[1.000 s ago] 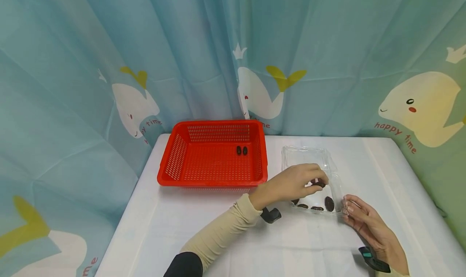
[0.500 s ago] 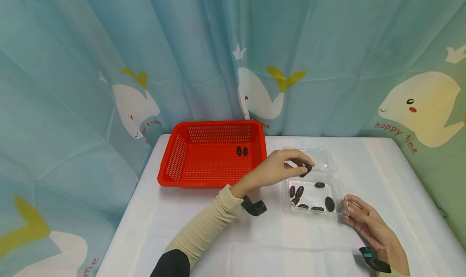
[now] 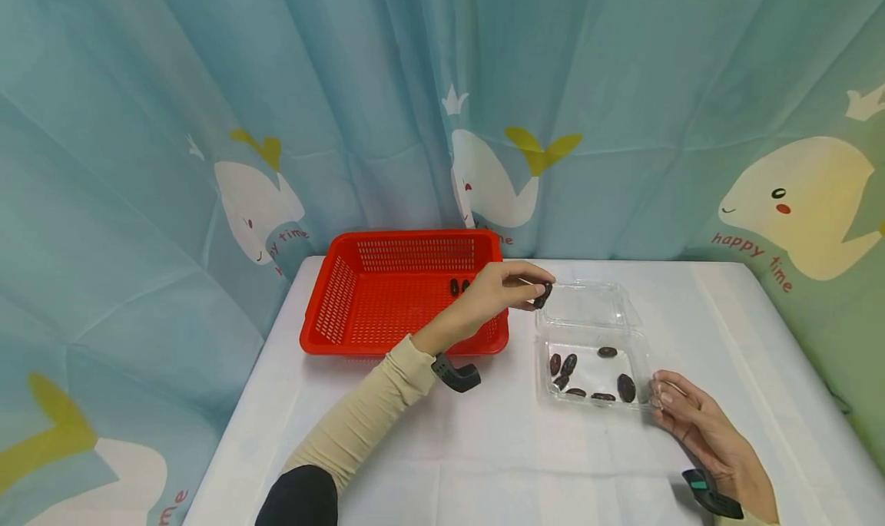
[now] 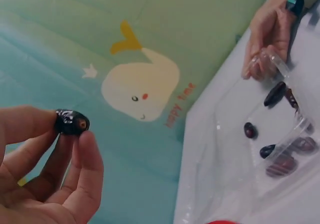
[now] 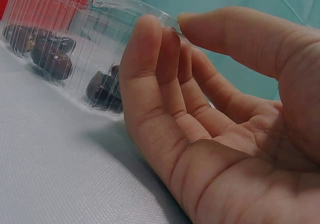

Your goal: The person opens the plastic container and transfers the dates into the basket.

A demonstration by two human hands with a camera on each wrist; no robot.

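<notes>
My left hand [image 3: 494, 294] pinches a dark, glossy date [image 4: 72, 123] between thumb and fingertips, held in the air by the right rim of the red basket [image 3: 408, 349]. Inside that basket, two more dates [image 3: 454, 286] lie side by side, one partly behind the hand. A clear plastic clamshell box [image 3: 646, 353] stands to the right with its lid laid back. Several dates [image 3: 626, 388] lie in it, mostly along its left and front sides. My right hand [image 3: 708, 426] pinches the box's front right rim between thumb and fingers, also seen in the right wrist view.
Everything stands on a table with a white cloth [image 3: 525, 464]. A blue-green curtain [image 3: 387, 127] printed with whales hangs behind the table and at both sides. The box's raised lid [image 3: 588, 303] lies flat toward the back.
My left hand has lifted a date out of the clear box and moved left and away with it, to the basket's right rim. My right hand has stayed at the box.
</notes>
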